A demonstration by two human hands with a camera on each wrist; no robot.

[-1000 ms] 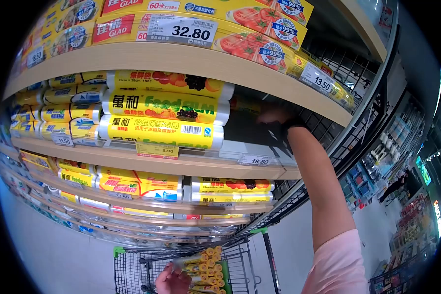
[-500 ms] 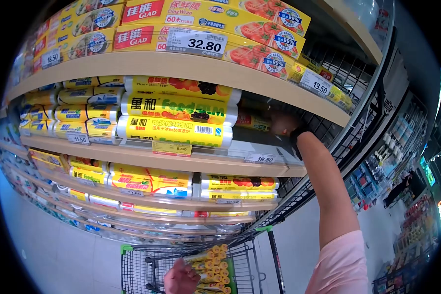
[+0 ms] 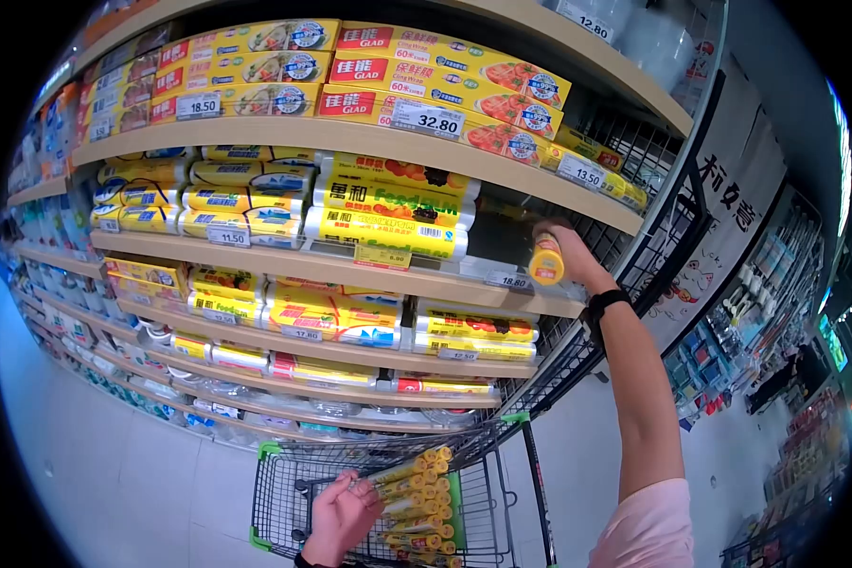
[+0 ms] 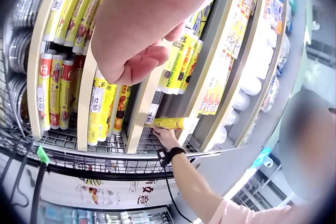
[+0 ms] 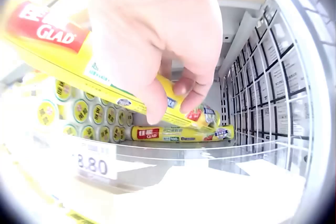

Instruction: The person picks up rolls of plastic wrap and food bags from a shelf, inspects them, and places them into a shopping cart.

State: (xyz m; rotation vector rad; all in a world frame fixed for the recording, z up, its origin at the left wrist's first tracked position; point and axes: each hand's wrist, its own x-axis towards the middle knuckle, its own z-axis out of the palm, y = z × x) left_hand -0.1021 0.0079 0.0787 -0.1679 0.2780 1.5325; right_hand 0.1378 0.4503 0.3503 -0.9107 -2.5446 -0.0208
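My right hand (image 3: 570,251) grips a yellow Glad roll (image 3: 546,265) at the front of the shelf, its round end facing me in the head view. In the right wrist view, thumb and fingers wrap the roll (image 5: 58,37), which slants across the picture. Another Glad roll (image 5: 181,133) lies on the shelf behind it. My left hand (image 3: 344,511) hovers over the shopping cart (image 3: 284,502), fingers loosely curled around nothing. Close beside it, several yellow rolls (image 3: 417,502) are stacked in the cart. The left wrist view shows the left hand (image 4: 149,29) large in front.
A shelf edge (image 3: 369,142) with boxed cling wrap (image 3: 445,85) runs above the right hand. Thicker food-bag rolls (image 3: 388,208) sit to its left. A black wire side panel (image 3: 653,246) closes the shelf's right end. Tiled floor (image 3: 142,473) extends left of the cart.
The right hand has come out from deep in the shelf toward its front edge, now with the roll in view. The left hand is a little higher over the cart; the head view has shifted.
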